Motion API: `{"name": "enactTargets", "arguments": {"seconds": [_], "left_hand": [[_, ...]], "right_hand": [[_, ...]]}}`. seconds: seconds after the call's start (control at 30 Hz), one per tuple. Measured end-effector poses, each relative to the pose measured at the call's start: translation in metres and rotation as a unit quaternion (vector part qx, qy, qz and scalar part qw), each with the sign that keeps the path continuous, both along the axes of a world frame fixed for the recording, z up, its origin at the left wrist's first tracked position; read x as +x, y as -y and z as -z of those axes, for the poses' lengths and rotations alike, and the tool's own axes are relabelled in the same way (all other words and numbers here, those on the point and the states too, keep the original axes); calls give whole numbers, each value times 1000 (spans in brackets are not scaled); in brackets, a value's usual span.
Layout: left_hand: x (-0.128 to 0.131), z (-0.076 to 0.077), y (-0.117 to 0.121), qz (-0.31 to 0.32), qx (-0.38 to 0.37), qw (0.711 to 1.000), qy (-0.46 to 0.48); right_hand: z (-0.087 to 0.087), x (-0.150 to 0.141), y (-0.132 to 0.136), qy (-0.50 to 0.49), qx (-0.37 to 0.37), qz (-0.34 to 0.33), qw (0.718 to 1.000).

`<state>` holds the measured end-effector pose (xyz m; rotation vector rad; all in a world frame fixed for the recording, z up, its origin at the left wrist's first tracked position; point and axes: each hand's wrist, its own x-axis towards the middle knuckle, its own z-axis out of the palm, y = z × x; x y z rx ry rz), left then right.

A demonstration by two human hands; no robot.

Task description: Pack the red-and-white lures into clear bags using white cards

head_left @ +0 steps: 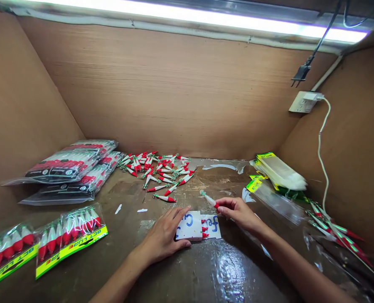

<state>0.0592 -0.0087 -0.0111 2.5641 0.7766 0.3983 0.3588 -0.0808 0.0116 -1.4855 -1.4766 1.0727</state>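
Observation:
My right hand (236,212) pinches the red end of a red-and-white fishing lure (209,200), its white body and pale green tip pointing up and left. My left hand (166,230) grips a small white box (189,226) with blue handwriting, fingers along its far side and thumb along the near side. From the right side of the box sticks out a white piece with blue letters (215,226), and red lure tips (205,229) lie over it. Beyond both hands lies a loose pile of similar lures (166,170).
Stacked bags of lures (70,164) lie at the back left, with yellow-labelled lure packs (71,233) in front. To the right are clear packaging bags (278,172) and larger loose lures (338,235). A plug (301,73) hangs above a white cable (321,143).

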Motion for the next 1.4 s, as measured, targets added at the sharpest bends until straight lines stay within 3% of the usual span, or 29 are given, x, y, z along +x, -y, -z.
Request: {"name": "enactTargets", "arguments": {"seconds": [0.13,0.23,0.37,0.5,0.73,1.0,1.23,1.4], "left_hand": [[0,-1,0,2,-3,1000,3],[0,-4,0,1,-6,1000,8],[0,-6,2,0,-8,1000,16],[1,-6,2,0,-8,1000,17],[0,-6,3,1,1,1000,23],[-2,-5,3,-3,4,1000,15],[-3,-2,4,-5,4,1000,15],[-5,3,3,-3,16,1000,16]], "right_hand": [[7,14,4,161,27,-9,987],[5,22,5,212,33,-18,977],[5,22,3,221,28,-30,974],[13,1,-1,199,43,-48,978],[25,-39,-19,224,146,-56,962],[28,-37,-27,244,197,-157,936],[6,-25,-37,253,174,-219,926],[-7,-49,-69,235,160,-126,951]]}}
